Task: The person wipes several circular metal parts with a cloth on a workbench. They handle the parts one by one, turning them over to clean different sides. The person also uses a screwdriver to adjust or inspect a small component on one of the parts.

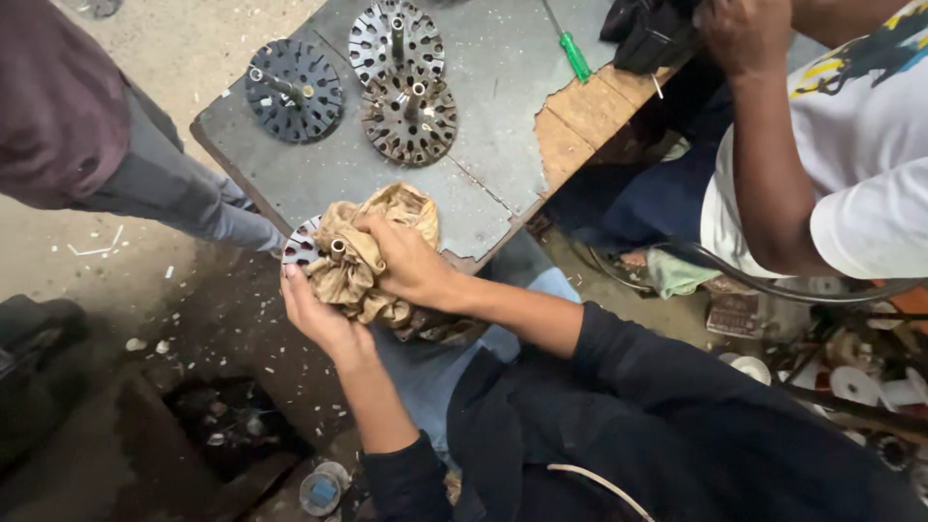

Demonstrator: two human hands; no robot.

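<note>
- At the near corner of the grey table [319, 179], a slotted metal disc [302, 246] wrapped in a tan rag [372, 256] is held just past the edge.
- The disc is cupped underneath by the left hand [319, 314].
- The rag is clenched from above by the right hand [406, 261].
- Three more discs [411, 118] lie near the far edge, well apart from the hands.
- A green screwdriver [574, 53] lies by the chipped right edge.
</note>
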